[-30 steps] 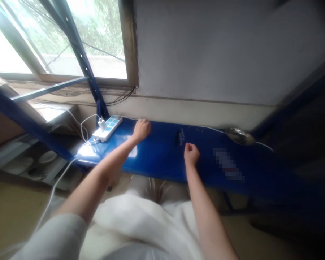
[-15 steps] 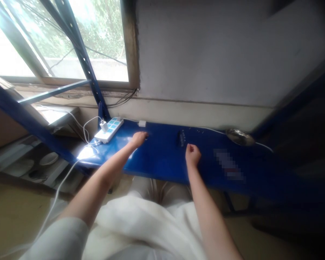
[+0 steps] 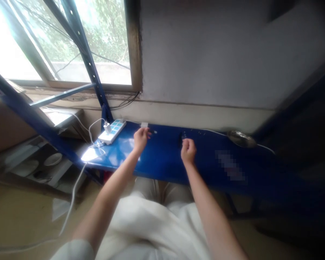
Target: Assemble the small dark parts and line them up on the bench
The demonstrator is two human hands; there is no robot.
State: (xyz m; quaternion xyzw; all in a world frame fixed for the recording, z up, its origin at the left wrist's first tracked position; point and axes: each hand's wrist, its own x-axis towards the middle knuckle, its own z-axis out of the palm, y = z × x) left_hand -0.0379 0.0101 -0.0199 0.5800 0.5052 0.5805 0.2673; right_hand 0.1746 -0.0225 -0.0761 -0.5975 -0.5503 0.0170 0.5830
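My left hand (image 3: pixel 141 139) is over the left part of the blue table (image 3: pixel 159 159), its fingers closed in a pinch. From the fingertips a small dark piece with a pale tip (image 3: pixel 154 132) sticks out to the right, too blurred to name. My right hand (image 3: pixel 189 150) is closed, thumb against curled fingers, and what it may hold is hidden. Just beyond its fingertips, partly covered, lies a dark strip with small clear bits (image 3: pixel 183 136). Several tiny pieces (image 3: pixel 201 133) are scattered on the table behind my right hand.
A white power strip (image 3: pixel 112 132) with a plugged-in white adapter (image 3: pixel 107 127) stands at the table's left end. A small white box (image 3: pixel 144 125) is near the back edge. A shiny metal object (image 3: pixel 241 138) with a white cable lies at the right, near a blurred patch.
My left hand has turned up from a flatter, palm-down pose, and the small dark piece now shows at its fingertips. My right hand has moved slightly left, against the dark strip.
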